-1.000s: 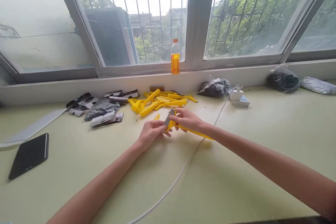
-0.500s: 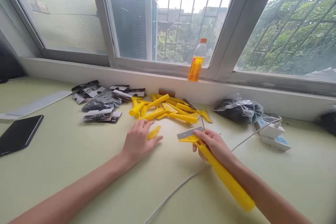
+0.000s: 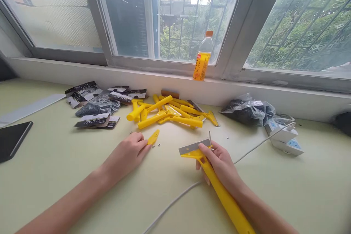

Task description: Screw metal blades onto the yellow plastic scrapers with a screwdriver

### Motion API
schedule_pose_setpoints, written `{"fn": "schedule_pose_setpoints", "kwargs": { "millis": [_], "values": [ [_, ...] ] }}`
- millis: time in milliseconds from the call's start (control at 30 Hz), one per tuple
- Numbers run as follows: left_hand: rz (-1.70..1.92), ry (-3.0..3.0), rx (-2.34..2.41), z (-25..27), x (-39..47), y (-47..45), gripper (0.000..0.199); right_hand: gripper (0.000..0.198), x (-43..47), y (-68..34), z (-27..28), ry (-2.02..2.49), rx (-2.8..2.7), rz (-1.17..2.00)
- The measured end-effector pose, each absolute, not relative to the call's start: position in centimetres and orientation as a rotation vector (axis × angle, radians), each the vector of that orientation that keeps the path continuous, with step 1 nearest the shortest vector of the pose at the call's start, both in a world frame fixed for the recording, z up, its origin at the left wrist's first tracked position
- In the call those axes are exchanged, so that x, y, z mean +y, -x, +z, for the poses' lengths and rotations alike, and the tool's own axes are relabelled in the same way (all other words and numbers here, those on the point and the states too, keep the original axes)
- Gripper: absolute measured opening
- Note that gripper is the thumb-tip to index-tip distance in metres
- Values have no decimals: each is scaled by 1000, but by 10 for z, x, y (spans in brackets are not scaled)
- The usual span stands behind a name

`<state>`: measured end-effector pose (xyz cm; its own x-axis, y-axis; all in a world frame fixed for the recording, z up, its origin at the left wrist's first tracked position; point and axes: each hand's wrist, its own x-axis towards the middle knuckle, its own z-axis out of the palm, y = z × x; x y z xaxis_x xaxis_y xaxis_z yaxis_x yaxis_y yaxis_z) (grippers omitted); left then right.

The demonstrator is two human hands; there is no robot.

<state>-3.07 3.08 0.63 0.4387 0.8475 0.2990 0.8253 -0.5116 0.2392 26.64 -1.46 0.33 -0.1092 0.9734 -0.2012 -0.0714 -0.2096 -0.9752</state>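
Note:
My right hand (image 3: pixel 221 162) is wrapped round a yellow scraper (image 3: pixel 219 186), its thumb on the flat grey blade (image 3: pixel 194 147) at the head. A thin metal rod (image 3: pixel 210 137) sticks up by the fingers of that hand; its lower end is hidden. To the left, my left hand (image 3: pixel 127 155) is closed, thumb and fingertips at the near end of a small yellow plastic plate (image 3: pixel 153 137). Beside the plate on the table lie a small nut (image 3: pixel 159 144) and a short metal piece (image 3: pixel 153 146), perhaps a screw.
Several yellow scrapers (image 3: pixel 167 113) are piled at the back. Black-and-white packets (image 3: pixel 93 120) lie left of them, a dark phone-like slab (image 3: pixel 15 140) further left. On the right are a bagged black bundle (image 3: pixel 245 111), a power strip (image 3: pixel 285 139) and a cable (image 3: pixel 175 201). A bottle (image 3: pixel 203 58) stands on the sill.
My left hand has drawn its fingers together at the yellow plate, which is now turned more upright, with small metal pieces visible beside it. My right hand still holds the scraper, and the view has shifted slightly.

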Motion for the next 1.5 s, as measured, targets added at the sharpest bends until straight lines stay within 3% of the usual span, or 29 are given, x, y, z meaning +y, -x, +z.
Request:
{"fn": "schedule_pose_setpoints", "kwargs": {
  "millis": [200, 667, 900, 1167, 1500],
  "values": [
    [709, -2457, 1629, 5, 32, 33, 32, 57, -13, -268, -1, 1232, -1091, 1489],
    [1302, -1285, 1321, 25, 17, 24, 42, 54, -12, -268, 3, 1253, -1072, 1468],
    [1024, -1150, 1348, 16, -13, -14, 53, 59, -12, -263, 7, 1280, -1072, 1524],
    [857, -1109, 1253, 6, -12, -12, 52, 56, -14, -263, 5, 1266, -1109, 1511],
    [834, -1587, 1156, 19, 2, -63, 27, 31, -10, -265, -5, 1198, -1276, 1473]
  ]
}}
